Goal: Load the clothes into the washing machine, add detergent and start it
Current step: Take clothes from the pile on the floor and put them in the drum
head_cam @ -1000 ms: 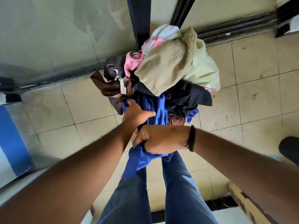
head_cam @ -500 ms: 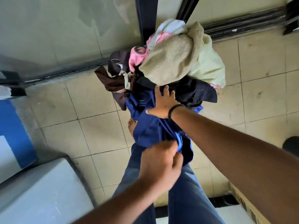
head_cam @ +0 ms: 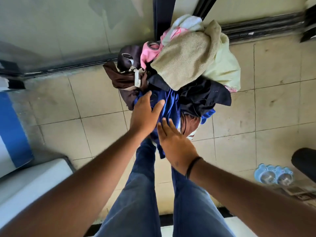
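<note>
Both hands reach with spread, straight fingers onto the blue garment (head_cam: pixel 169 106) at the near edge of the clothes pile (head_cam: pixel 184 69) on the tiled floor (head_cam: pixel 95 100): left hand (head_cam: pixel 145 115) beside right hand (head_cam: pixel 174 141).

In the clothes pile (head_cam: pixel 172 79), a royal-blue garment (head_cam: pixel 169 105) lies below a beige woven towel (head_cam: pixel 186 60); pale yellow cloth (head_cam: pixel 224 69) to the towel's right, pink (head_cam: pixel 150 53) and dark brown (head_cam: pixel 124 74) to its left, navy (head_cam: pixel 206 98) beneath.
</note>
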The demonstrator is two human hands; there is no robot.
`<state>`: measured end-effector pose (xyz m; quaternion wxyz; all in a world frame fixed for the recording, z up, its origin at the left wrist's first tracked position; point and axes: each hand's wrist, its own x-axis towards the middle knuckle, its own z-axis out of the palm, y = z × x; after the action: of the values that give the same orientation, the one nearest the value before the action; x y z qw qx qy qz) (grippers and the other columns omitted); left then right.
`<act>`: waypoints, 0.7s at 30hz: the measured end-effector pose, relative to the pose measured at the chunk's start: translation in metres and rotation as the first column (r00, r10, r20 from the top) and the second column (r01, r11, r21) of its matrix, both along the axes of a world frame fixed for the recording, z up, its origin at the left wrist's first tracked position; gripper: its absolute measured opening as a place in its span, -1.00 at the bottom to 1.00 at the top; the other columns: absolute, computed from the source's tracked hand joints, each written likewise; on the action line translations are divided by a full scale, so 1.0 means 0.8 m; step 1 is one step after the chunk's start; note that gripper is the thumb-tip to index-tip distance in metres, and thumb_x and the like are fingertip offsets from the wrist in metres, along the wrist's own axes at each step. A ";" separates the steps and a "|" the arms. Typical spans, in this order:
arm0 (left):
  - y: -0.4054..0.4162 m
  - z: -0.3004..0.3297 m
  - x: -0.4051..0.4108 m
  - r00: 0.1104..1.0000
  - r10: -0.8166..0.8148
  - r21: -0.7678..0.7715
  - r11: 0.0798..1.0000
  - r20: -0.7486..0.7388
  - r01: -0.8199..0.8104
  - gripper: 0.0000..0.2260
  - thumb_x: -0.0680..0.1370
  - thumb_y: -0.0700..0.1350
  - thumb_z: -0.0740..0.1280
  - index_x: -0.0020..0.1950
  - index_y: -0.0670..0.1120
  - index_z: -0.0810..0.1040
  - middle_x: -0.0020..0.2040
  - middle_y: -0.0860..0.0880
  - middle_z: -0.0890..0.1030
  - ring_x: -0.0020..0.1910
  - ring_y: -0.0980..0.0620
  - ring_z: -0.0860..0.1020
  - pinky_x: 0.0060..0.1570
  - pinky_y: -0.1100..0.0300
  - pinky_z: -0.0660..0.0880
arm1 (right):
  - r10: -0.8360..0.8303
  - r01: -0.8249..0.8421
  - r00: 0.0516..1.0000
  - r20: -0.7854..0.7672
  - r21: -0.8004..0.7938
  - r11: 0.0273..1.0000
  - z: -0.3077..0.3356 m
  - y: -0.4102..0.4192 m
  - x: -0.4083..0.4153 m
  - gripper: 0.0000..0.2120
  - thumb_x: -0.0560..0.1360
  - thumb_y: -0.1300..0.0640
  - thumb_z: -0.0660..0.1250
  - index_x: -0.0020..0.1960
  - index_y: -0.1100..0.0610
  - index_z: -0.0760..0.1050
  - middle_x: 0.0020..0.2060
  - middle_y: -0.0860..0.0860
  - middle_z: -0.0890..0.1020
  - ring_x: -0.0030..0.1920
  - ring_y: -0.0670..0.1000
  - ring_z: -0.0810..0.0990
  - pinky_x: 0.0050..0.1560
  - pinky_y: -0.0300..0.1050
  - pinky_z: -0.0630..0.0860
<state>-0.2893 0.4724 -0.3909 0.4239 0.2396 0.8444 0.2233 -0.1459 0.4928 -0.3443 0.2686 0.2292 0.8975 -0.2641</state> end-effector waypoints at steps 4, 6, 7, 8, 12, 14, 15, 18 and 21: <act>0.056 -0.051 -0.015 0.978 -0.091 -0.169 0.978 0.190 0.124 -0.16 0.49 0.23 0.42 0.60 -0.11 0.13 0.44 -0.16 0.46 0.38 -0.17 0.45 0.27 0.04 0.42 | 0.079 -0.065 0.980 -0.183 0.084 0.994 0.049 -0.031 0.021 -0.49 0.44 0.39 0.04 0.28 0.31 0.56 0.25 0.26 0.59 0.26 0.24 0.59 0.08 0.01 0.61; 0.068 -0.061 -0.014 0.962 -0.199 -0.194 0.953 0.185 0.235 -0.31 0.45 0.18 0.48 0.44 -0.12 0.34 0.26 -0.13 0.57 0.23 -0.17 0.54 0.12 0.00 0.50 | 0.075 -0.070 0.984 -0.162 0.037 0.997 0.058 -0.030 0.025 -0.47 0.30 0.37 0.21 0.26 0.31 0.57 0.23 0.24 0.61 0.24 0.23 0.60 0.00 -0.02 0.63; 0.069 -0.064 -0.010 0.950 -0.265 -0.211 0.932 0.162 0.296 -0.48 0.45 0.13 0.49 0.24 -0.14 0.45 0.11 -0.11 0.60 0.13 -0.17 0.57 -0.02 0.01 0.50 | 0.072 -0.070 0.988 -0.135 0.017 0.997 0.061 -0.025 0.023 -0.44 0.26 0.37 0.22 0.27 0.32 0.56 0.23 0.25 0.60 0.24 0.24 0.60 -0.03 0.00 0.64; 0.066 -0.063 -0.005 0.930 -0.348 -0.244 0.897 0.119 0.367 -0.64 0.48 0.07 0.49 0.02 -0.15 0.45 -0.05 -0.09 0.57 0.03 -0.17 0.58 -0.16 0.04 0.45 | 0.080 -0.082 0.992 -0.095 -0.017 0.997 0.066 -0.018 0.018 -0.40 0.27 0.38 0.20 0.31 0.34 0.52 0.27 0.27 0.57 0.28 0.26 0.57 -0.01 0.04 0.66; 0.044 -0.043 0.011 0.788 -0.596 -0.328 0.784 -0.157 0.528 -0.95 0.58 -0.21 0.30 -0.07 -0.16 0.48 -0.16 -0.14 0.48 -0.05 -0.25 0.58 -0.25 0.03 0.35 | 0.277 -0.218 0.946 0.168 -0.304 0.927 0.096 0.021 -0.013 -0.55 0.46 0.34 0.15 0.34 0.21 0.39 0.24 0.18 0.52 0.28 0.27 0.48 0.02 0.09 0.58; 0.028 -0.033 0.016 0.754 -0.631 -0.257 0.771 -0.182 0.583 -0.92 0.60 -0.20 0.24 0.05 -0.16 0.50 -0.05 -0.16 0.53 -0.04 -0.25 0.58 -0.23 0.02 0.36 | 0.174 -0.149 0.979 0.106 -0.209 0.967 0.111 0.045 -0.027 -0.91 0.50 0.18 0.19 -0.03 0.12 0.44 -0.23 0.04 0.51 -0.17 0.18 0.53 -0.32 -0.08 0.41; 0.017 -0.026 0.019 0.753 -0.639 -0.232 0.765 -0.154 0.601 -0.89 0.61 -0.18 0.24 0.10 -0.15 0.49 -0.01 -0.16 0.55 -0.02 -0.24 0.58 -0.20 0.01 0.40 | 0.098 -0.097 0.995 0.000 -0.091 0.991 0.110 0.055 -0.033 -0.88 0.52 0.11 0.17 -0.07 0.13 0.45 -0.30 0.02 0.49 -0.27 0.13 0.49 -0.36 -0.11 0.33; -0.031 -0.006 0.040 0.833 -0.532 -0.235 0.838 -0.150 0.493 -0.62 0.52 0.06 0.29 0.28 -0.07 0.48 0.14 -0.18 0.60 0.15 -0.23 0.58 0.14 -0.09 0.52 | -0.128 0.158 0.946 -0.298 0.081 0.984 0.082 0.074 -0.050 -0.73 0.54 0.00 0.15 0.06 0.13 0.52 -0.10 0.05 0.57 -0.16 0.08 0.47 -0.26 -0.07 0.46; -0.058 0.038 0.077 0.794 -0.570 -0.161 0.821 -0.209 0.547 -0.67 0.48 0.03 0.20 0.06 -0.13 0.61 -0.03 -0.21 0.64 -0.07 -0.25 0.63 -0.11 -0.11 0.59 | -0.108 0.108 0.994 -0.031 0.009 0.994 0.012 0.080 -0.067 -0.43 0.58 -0.08 0.19 0.49 0.19 0.25 0.47 0.20 0.28 0.47 0.28 0.23 0.32 0.21 0.42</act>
<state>-0.2276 0.4264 -0.3607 0.3726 0.4843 0.7914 0.0171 -0.1993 0.5571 -0.3348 0.2389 0.2748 0.8893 -0.2768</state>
